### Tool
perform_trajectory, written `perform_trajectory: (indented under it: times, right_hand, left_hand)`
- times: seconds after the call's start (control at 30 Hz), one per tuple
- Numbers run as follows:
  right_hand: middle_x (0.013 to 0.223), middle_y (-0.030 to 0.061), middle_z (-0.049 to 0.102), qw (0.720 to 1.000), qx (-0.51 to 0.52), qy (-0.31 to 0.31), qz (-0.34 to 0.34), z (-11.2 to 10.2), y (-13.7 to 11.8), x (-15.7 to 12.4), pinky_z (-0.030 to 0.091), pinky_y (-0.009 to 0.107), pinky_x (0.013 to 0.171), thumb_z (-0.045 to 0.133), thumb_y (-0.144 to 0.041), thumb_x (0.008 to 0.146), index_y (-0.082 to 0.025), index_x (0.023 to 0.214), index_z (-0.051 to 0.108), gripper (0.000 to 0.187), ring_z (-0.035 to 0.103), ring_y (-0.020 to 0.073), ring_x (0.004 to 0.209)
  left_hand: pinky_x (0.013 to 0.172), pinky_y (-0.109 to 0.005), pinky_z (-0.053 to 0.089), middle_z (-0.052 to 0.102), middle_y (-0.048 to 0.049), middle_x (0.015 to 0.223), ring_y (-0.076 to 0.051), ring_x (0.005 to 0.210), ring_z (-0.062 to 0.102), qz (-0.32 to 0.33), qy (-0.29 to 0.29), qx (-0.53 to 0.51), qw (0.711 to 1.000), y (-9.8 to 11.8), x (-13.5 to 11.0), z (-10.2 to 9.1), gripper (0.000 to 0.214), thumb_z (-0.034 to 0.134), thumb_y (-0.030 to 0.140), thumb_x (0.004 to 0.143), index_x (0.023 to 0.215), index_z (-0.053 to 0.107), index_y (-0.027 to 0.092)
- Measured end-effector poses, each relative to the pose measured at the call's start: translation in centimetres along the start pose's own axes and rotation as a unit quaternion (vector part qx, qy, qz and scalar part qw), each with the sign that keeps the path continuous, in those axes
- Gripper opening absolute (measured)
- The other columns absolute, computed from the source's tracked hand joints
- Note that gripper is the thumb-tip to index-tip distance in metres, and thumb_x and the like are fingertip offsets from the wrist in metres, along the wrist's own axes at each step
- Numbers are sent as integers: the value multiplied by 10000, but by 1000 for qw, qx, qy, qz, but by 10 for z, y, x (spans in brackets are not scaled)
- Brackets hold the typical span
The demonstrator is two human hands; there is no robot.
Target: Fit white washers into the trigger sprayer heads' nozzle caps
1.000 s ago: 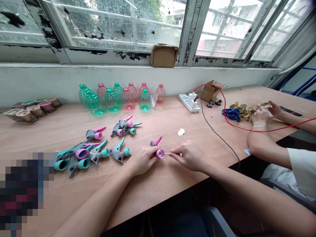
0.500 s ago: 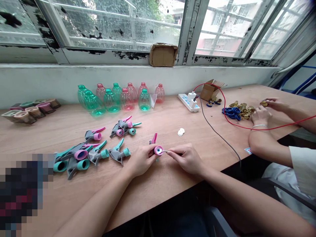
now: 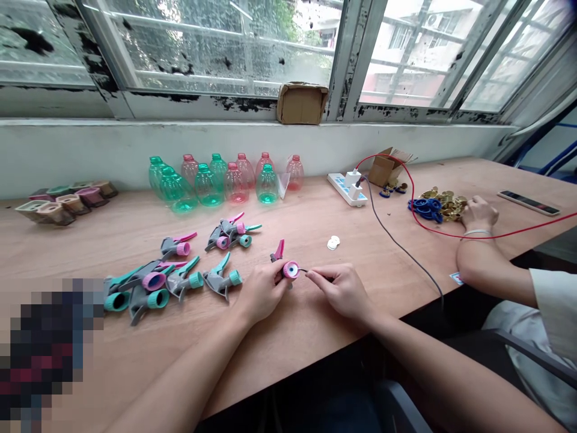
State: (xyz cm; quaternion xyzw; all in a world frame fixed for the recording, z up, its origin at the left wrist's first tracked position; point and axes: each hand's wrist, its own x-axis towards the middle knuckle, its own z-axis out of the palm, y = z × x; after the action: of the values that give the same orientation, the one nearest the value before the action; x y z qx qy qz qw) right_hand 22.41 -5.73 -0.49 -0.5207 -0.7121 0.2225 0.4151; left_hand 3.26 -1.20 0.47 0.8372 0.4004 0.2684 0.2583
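Observation:
My left hand [image 3: 261, 290] is closed around a grey spray-trigger head with a pink cap [image 3: 288, 269], its pink lever pointing up. My right hand [image 3: 340, 288] pinches a thin pin-like tool whose tip sits at the cap's opening. Both hands rest on the wooden table [image 3: 315, 337] near its front edge. A loose heap of trigger heads [image 3: 155, 281] with teal and pink caps lies to the left. A second small group of trigger heads [image 3: 229, 233] sits further back.
Green and pink plastic bottles [image 3: 225, 177] stand by the wall. Small white discs [image 3: 332, 243] lie beyond my hands. A power strip [image 3: 348, 186] with black and red cables runs right. A co-worker's hand [image 3: 478, 213] is at a pile of brass and blue parts [image 3: 436, 204]. Small pots [image 3: 63, 201] sit far left.
The trigger head has turned in my left hand so the cap's opening faces me, and the tool tip has moved to it. The co-worker's far hand has left view.

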Motion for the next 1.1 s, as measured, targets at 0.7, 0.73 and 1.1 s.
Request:
perform_trajectory:
  times: [0.7, 0.73, 1.1]
  right_hand:
    - [626, 25, 624, 991, 110, -63, 35, -17, 15, 16, 392, 238, 558, 556, -419, 865, -149, 665, 698, 365, 533, 134, 593]
    - [631, 29, 633, 993, 102, -54, 32, -22, 17, 19, 397, 241, 563, 557, -424, 863, -149, 667, 701, 367, 542, 138, 598]
    - [748, 40, 716, 901, -426, -81, -14, -97, 48, 47, 252, 268, 528, 451, -430, 943, -246, 909, 759, 359, 590, 168, 637]
  left_hand:
    - [534, -227, 281, 508, 38, 602, -104, 543, 417, 5, -41, -10, 999, 2, -2, 3, 217, 493, 327, 905, 898, 654, 181]
    - [533, -229, 281, 508, 37, 593, -105, 538, 424, 8, -42, 5, 999, 3, -2, 3, 207, 496, 317, 897, 878, 652, 182]
    - [631, -263, 379, 655, -34, 921, -203, 791, 578, -95, 45, 318, 942, 3, -6, -107, 248, 525, 299, 785, 978, 672, 249]
